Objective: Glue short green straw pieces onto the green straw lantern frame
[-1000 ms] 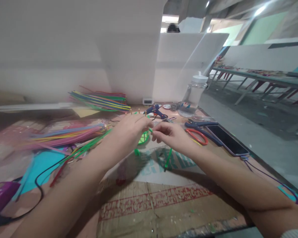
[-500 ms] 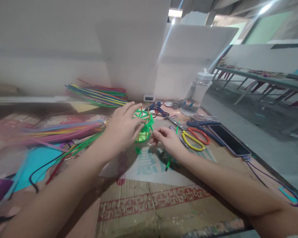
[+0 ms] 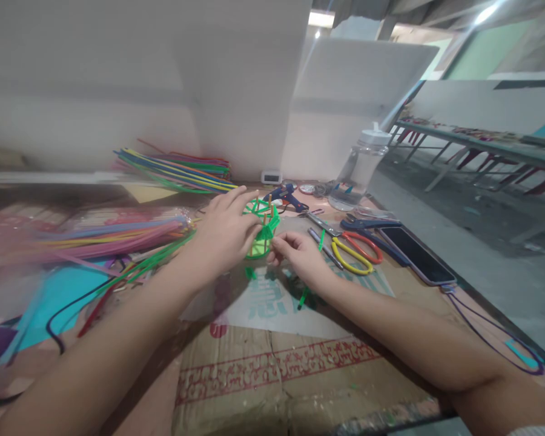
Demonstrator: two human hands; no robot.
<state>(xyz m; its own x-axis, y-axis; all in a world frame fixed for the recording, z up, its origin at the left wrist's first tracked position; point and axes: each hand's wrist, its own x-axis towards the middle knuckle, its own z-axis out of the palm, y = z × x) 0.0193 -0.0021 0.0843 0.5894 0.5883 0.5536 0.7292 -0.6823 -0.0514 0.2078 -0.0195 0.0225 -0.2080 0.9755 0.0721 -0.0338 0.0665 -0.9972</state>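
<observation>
A small green woven basket (image 3: 264, 225) with upright wooden sticks stands on flattened cardboard (image 3: 272, 357). My left hand (image 3: 222, 233) wraps around its left side, fingers spread over the rim. My right hand (image 3: 297, 254) pinches a green strand at the basket's lower right side. A short green straw piece (image 3: 305, 297) lies on the cardboard under my right wrist.
Bundles of coloured straws (image 3: 172, 169) (image 3: 109, 239) lie at the left. A blue glue gun (image 3: 285, 197), yellow scissors (image 3: 352, 257), red scissors (image 3: 366, 245), a phone (image 3: 413, 254) and a clear water bottle (image 3: 356, 175) sit at the right. White foam boards stand behind.
My hands moved from pinching a strand above the table to holding the basket. The left hand opened around its side, and the right hand closed in on its lower edge.
</observation>
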